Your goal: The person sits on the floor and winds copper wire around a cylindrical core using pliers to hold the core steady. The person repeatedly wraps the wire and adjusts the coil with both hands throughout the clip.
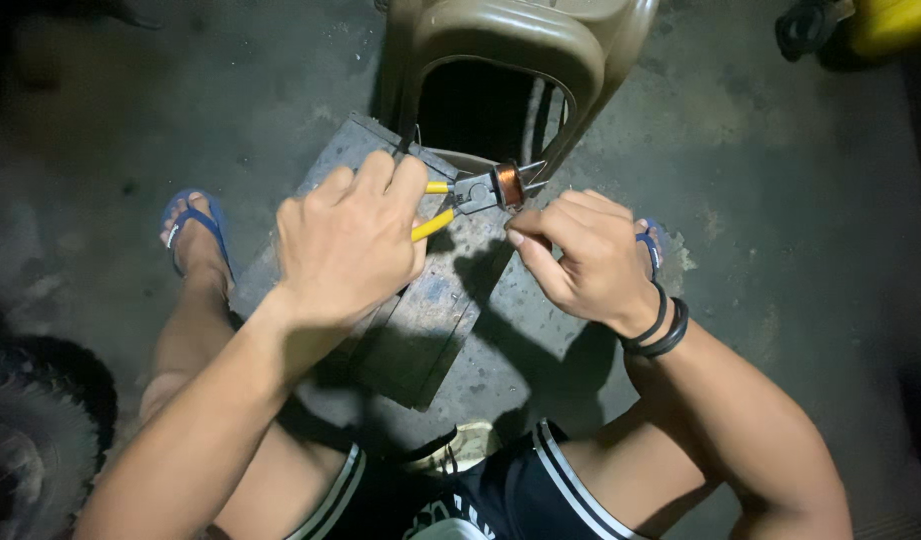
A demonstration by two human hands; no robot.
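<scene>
At centre frame, head view, I've got the left hand (349,245) wrapped tight round the yellow-handled pliers (461,200); grip closed on the handles, tool pointing right twd the upper middle. Pliers' nose sits against a small copper wire coil (508,184), just above the right hand (581,258). Right hand's grip is narrow, thumb and fingers pinched together right below the coil; can't tell whether they hold the coil itself or a wire off it. Black bands on the right wrist. Both hands hover over a dark metal block (421,320) lying on the concrete floor (781,200), serving as worktop. Upper middle: tan plastic chair (521,40) just behind the block. Blue sandal (196,230) at left of frame, tyre (31,430) lower left, yellow object (896,20) upper right.
</scene>
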